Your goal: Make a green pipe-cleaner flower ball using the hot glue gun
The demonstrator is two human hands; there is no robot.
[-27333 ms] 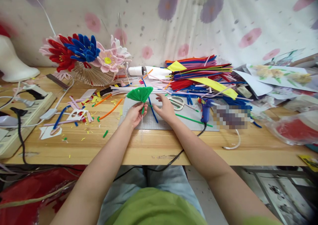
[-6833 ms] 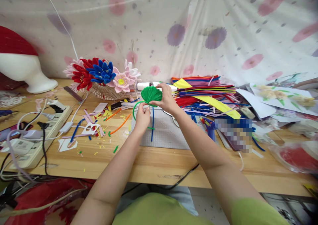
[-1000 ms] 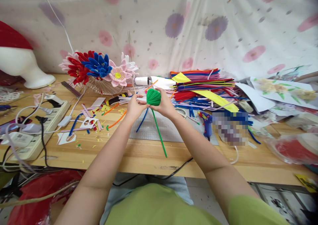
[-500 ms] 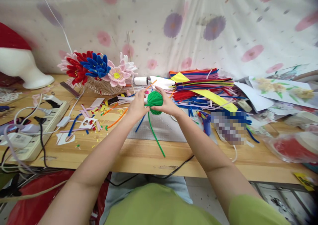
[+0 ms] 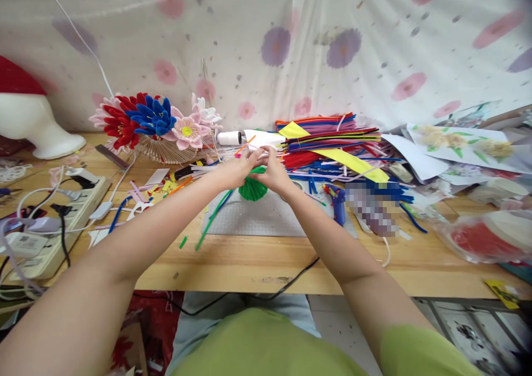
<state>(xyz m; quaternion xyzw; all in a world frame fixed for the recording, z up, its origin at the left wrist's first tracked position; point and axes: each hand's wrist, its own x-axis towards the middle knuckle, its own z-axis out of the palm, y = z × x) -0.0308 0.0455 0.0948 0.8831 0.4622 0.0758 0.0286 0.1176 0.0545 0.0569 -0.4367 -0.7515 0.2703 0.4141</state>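
A ruffled green pipe-cleaner leaf (image 5: 253, 191) hangs over the grey cutting mat (image 5: 266, 221), held between both hands. My left hand (image 5: 240, 171) is closed at its upper left, fingertips at the top of the piece. My right hand (image 5: 272, 172) grips it from the right, fingers bent inward and meeting the left fingertips. The hands hide the leaf's upper part. A long green pipe cleaner (image 5: 211, 223) slants down to the left from beneath my left hand, with a blue pipe cleaner (image 5: 224, 200) alongside it.
A glue gun (image 5: 338, 203) stands right of the mat. Bundles of coloured pipe cleaners (image 5: 332, 142) lie behind. Pipe-cleaner flowers (image 5: 153, 116) are at back left. A power strip (image 5: 83, 215) sits left, among cables. Scraps (image 5: 183, 242) dot the wooden table.
The leaf has turned, its ruffled face now hanging below my fingers. Its long stem swung from lower right to lower left. My hands have come together over the top.
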